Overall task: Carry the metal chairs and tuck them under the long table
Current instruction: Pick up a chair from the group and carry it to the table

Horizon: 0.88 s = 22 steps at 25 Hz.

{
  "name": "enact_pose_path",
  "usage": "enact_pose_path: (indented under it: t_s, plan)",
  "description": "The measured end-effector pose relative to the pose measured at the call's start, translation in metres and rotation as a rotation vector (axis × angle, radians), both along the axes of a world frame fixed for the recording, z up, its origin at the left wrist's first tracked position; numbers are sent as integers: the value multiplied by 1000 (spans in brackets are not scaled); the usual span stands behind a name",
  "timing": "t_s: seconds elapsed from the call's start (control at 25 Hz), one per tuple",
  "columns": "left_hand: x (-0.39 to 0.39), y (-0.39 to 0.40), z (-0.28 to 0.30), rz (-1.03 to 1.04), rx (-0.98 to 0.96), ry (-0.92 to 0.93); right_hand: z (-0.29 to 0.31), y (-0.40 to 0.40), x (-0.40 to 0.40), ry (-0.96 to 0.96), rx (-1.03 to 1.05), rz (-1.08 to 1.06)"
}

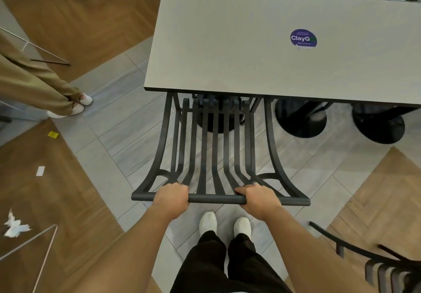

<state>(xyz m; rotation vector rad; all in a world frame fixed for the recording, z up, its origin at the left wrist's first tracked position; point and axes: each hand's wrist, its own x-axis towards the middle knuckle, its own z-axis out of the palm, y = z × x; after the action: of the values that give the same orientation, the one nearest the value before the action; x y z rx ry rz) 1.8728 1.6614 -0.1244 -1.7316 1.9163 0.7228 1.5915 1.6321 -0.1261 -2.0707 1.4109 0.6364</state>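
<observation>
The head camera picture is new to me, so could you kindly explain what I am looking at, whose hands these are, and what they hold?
There is no machine here: a person wears one wide-angle camera on the head, looking forward and down, so you see their own arms and white shoes. The left hand and the right hand each curl round the top bar of a dark metal chair; that is the grip. The chair's seat end already sits under the near edge of the long table, whose top shows only a round purple sticker. Another chair stands at the lower right, and another person's legs appear on the left.
</observation>
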Motion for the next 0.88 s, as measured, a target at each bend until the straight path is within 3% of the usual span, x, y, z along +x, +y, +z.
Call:
enact_pose_path:
  t_s: [0.28, 0.48, 0.88]
  plan:
    - [2, -7, 18, -9, 124, 168, 33, -10, -3, -96, 160, -148]
    - [-19, -19, 31, 15, 71, 260, 49, 1, -22, -151, 69, -448]
    - [-179, -57, 79, -451, -48, 299, 82, 47, -122, -153, -282, -916]
